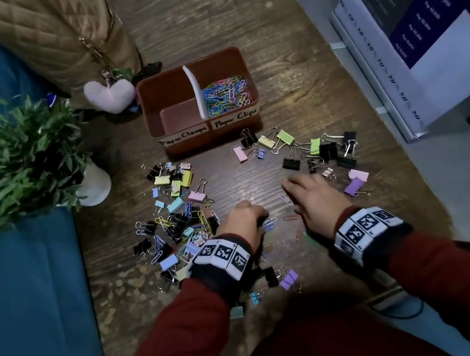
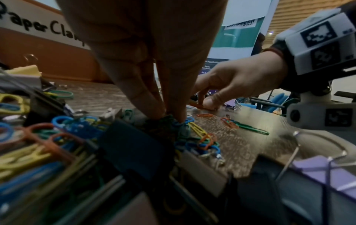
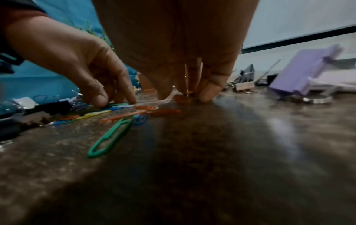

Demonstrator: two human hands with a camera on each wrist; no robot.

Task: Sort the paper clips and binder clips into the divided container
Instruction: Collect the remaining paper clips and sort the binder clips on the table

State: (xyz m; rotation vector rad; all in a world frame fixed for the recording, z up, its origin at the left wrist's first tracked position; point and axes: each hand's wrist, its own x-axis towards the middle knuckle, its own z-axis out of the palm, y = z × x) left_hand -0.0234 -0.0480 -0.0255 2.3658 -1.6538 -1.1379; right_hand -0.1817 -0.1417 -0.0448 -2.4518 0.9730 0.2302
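The brown divided container (image 1: 252, 87) stands at mid-table. Its right half, labelled Paper Clips, holds coloured paper clips (image 1: 227, 94); the left half, labelled Paper Clamps, shows a bare floor. My left hand (image 2: 173, 118) pinches a bunch of paper clips (image 2: 192, 137) at the edge of the mixed left pile (image 1: 176, 210). My right hand (image 3: 185, 94) has its fingertips bunched down on an orange paper clip (image 3: 180, 98) lying on the table. More loose clips lie between the hands, among them a green paper clip (image 3: 109, 137).
A second heap of binder clips (image 1: 320, 150) lies to the right of the container's front. A potted plant (image 1: 14, 160) and a quilted bag (image 1: 52, 37) stand at the left, beside blue upholstery. A standing banner (image 1: 426, 24) borders the table's right edge.
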